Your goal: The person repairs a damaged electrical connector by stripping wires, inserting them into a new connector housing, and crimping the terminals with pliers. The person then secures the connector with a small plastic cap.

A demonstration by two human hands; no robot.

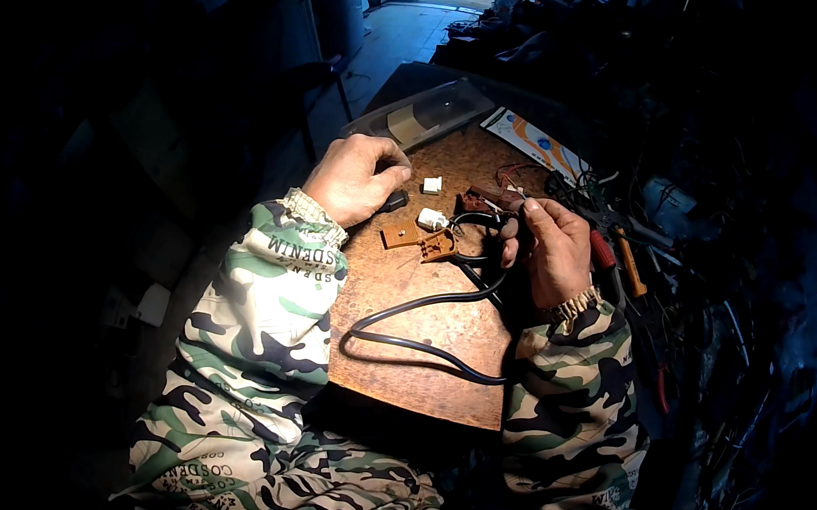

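My right hand (556,246) is closed in a pinch on the end of a black cable (424,301), with a thin wire end showing at the fingertips. The cable loops over the wooden board. My left hand (362,178) is at the board's far left, its fingers curled together; what they hold, if anything, is hidden. A small black piece (393,201) lies just beside it. Between my hands lie two white plastic parts, a small block (432,186) and a rounder one (432,220). Nearer me are a flat brown cover (399,234) and an open brown plug housing (437,247).
A clear plastic tray (452,102) with a tan piece inside stands at the board's far edge. A printed card (535,143) lies to its right. Pliers with red handles (603,251), an orange-handled tool (631,261) and tangled wires crowd the right side. The wooden board (418,388) ends near my lap.
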